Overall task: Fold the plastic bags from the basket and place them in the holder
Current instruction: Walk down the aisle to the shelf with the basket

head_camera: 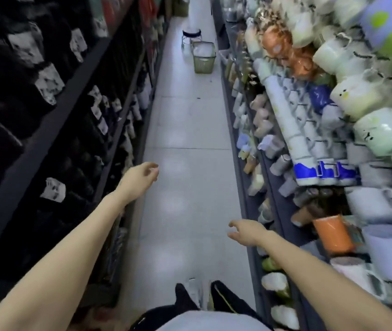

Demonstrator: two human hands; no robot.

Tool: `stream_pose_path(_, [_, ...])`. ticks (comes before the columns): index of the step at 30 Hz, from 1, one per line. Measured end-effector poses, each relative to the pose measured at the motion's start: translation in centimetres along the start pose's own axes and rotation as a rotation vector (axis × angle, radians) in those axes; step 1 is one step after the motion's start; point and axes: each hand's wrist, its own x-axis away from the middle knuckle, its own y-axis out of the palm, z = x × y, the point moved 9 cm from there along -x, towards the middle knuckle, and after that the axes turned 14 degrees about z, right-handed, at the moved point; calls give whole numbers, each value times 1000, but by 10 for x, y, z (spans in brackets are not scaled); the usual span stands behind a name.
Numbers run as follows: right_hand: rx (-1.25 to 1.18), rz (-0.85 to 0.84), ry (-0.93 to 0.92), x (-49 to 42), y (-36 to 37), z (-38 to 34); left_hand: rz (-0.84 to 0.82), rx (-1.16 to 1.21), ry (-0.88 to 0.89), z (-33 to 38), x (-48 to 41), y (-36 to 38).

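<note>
A green wire basket (204, 59) stands on the floor far down the aisle, with pale plastic bags (202, 51) heaped inside it. My left hand (140, 175) reaches forward above the floor, fingers loosely curled and holding nothing. My right hand (246, 231) is lower and nearer, fingers spread and empty. Both hands are far from the basket. No holder is visible.
A narrow shop aisle with a pale tiled floor (187, 130) runs ahead. Dark shelves (46, 115) of packaged goods line the left. Shelves of mugs and cups (333, 130) line the right. A small stool (191, 35) stands beyond the basket.
</note>
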Motion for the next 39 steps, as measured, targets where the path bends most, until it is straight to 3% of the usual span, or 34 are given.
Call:
stream_pose_path(10, [-46,37,20,-287,-163,71,-87,-142,32,53,-313,62])
stream_pose_path(22, [-22,15,-48,-641,-388,111,-5,-142,-162,72,-664,54])
stream_pose_path(26, [-23,31,-79,-771,-459,115,11,-181,-154,69,-798,61])
stream_pose_path(34, [-109,86,36,-997,-612,139,-27,-160,-126,102,-1098,77])
stream_pose_path(39, [-153,93,85,-1110,-689,167,-142,-143,-80,141,-1251,112])
